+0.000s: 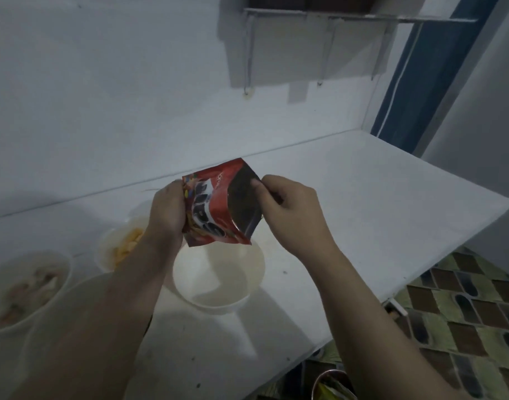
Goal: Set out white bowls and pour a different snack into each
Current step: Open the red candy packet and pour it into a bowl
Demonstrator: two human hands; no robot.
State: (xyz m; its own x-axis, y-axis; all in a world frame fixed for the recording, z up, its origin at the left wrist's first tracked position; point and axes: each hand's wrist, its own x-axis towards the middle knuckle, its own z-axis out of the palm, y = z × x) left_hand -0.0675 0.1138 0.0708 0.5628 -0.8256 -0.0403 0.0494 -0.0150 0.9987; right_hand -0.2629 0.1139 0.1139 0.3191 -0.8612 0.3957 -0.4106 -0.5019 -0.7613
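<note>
Red foil snack packet point(218, 206) is held up in both hands, directly above the empty white bowl point(218, 280) on the white counter point(363, 203). The left hand point(168, 209) wraps the packet's left edge, fingers curled round behind it and thumb on the printed front. The right hand point(290, 209) pinches the packet's upper right corner between thumb and curled fingers, the other fingers folded toward the palm. The packet hangs tilted, its lower corner just over the empty bowl's far rim. Whether its top is torn open cannot be told. To the left of the empty bowl, partly hidden by the left forearm, a second bowl point(114, 249) holds orange-yellow pieces. Farther left of the empty bowl, a third bowl point(28, 287) holds a blurred brownish snack.
</note>
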